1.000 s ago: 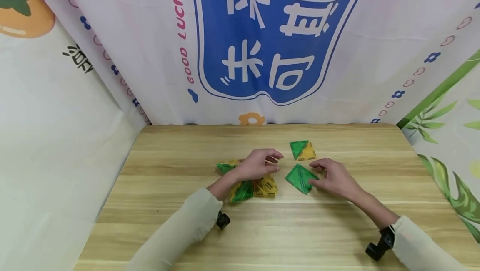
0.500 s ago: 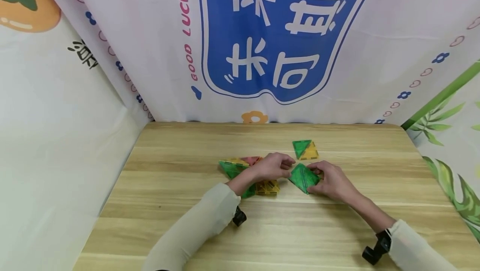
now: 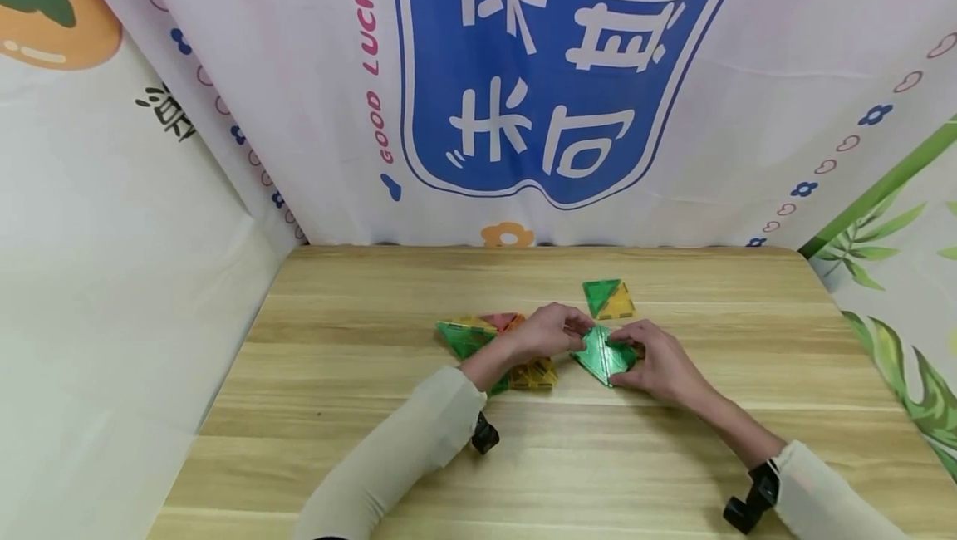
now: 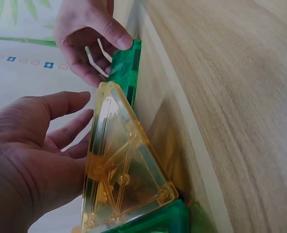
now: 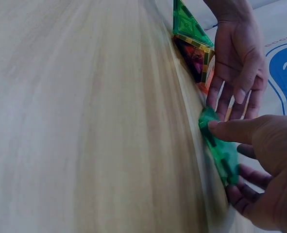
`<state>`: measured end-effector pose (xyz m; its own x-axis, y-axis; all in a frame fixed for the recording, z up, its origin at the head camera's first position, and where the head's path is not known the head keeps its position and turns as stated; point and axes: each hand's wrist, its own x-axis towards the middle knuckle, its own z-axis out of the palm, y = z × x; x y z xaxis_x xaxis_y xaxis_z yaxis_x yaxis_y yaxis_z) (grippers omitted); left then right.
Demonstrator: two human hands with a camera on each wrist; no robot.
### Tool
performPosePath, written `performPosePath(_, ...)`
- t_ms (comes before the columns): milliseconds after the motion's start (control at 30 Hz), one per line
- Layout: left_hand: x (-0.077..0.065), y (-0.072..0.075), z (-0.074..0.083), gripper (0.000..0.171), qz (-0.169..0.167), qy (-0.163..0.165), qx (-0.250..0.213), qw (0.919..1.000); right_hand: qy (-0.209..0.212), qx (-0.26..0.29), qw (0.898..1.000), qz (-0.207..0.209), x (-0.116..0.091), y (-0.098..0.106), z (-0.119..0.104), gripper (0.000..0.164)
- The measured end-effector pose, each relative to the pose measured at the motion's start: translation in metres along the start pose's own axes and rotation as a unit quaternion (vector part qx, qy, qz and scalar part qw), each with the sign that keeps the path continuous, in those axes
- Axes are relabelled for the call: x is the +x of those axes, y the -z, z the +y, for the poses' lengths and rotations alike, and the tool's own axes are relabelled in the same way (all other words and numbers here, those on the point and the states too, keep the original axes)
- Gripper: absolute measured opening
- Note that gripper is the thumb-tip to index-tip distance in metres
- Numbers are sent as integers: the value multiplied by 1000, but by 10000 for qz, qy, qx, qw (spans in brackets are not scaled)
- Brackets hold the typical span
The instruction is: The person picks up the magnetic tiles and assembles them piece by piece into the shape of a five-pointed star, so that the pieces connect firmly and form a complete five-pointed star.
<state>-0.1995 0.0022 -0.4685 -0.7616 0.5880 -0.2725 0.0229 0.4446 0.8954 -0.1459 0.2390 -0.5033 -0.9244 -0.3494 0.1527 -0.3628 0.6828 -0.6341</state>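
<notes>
Two green triangular magnetic tiles (image 3: pixel 595 357) lie side by side on the table, forming a diamond. My right hand (image 3: pixel 658 361) pinches their right side, thumb at the near edge and fingers at the far one; the right wrist view shows the thumb on the green plastic (image 5: pixel 222 153). At the diamond's left corner is my left hand (image 3: pixel 549 331), its fingers extended and appearing to touch the edge. Beneath and beside the left forearm sits a cluster of green (image 3: pixel 465 341), red (image 3: pixel 504 321) and yellow tiles (image 3: pixel 534 374), partly hidden. A yellow triangular tile (image 4: pixel 126 165) stands tilted beside the left palm.
Behind the diamond lies a square made of a green triangle (image 3: pixel 600 295) and a yellow triangle (image 3: pixel 619 302). The wooden table (image 3: pixel 359 291) ends at a printed cloth (image 3: pixel 336 191) at the back. Cloth also hangs along both sides.
My left hand has moved right, from above the tile cluster to the diamond's left corner. My right hand's fingers have closed in on the diamond's right side. The diamond now catches a bright glare.
</notes>
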Motion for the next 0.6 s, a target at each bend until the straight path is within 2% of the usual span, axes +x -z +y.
performPosePath(133, 0, -2, 1, 32, 205, 29, 35, 9998, 100, 172, 9997, 111, -1, -3, 2, 54)
performPosePath(233, 0, -4, 2, 29, 276, 63, 225, 9993, -30, 651, 9978, 79, -2, -5, 6, 49)
performPosePath(300, 0, -5, 2, 28, 306, 66, 379, 9988, -239, 1154, 9930, -17, -2, -5, 9, 44)
performPosePath(433, -1, -4, 1, 27, 393, -60, 548, 9977, -637, 2126, 9748, -223, -1, -4, 12, 35)
performPosePath(500, -2, -3, 1, 26, 435, -168, 521, 9976, -713, 2317, 9698, -276, 0, -1, 12, 32)
performPosePath(600, -4, 1, 0, 26, 462, -314, 483, 9973, -755, 2386, 9677, -312, 2, 2, 10, 31)
